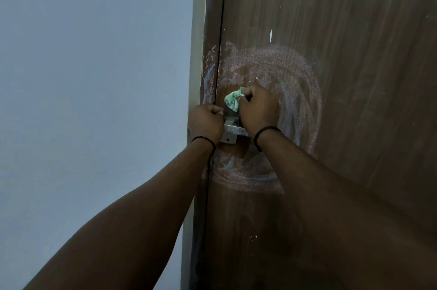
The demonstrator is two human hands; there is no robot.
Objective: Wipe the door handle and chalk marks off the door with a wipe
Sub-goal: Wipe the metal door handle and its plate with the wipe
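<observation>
A brown wooden door (354, 53) carries smeared pink and pale blue chalk marks (290, 70) in a wide ring around its metal handle (230, 130). My right hand (259, 110) grips a crumpled pale green wipe (233, 99) and presses it against the handle's upper plate. My left hand (205, 124) is curled against the handle's left side at the door edge; what its fingers hold is hidden. Each wrist wears a black band.
A pale door frame (197, 53) runs down the left of the door, with chalk smears on its brown strip (209, 72). A plain grey-white wall (94, 77) fills the left half of the view. A small white fleck (270, 35) sits above the chalk ring.
</observation>
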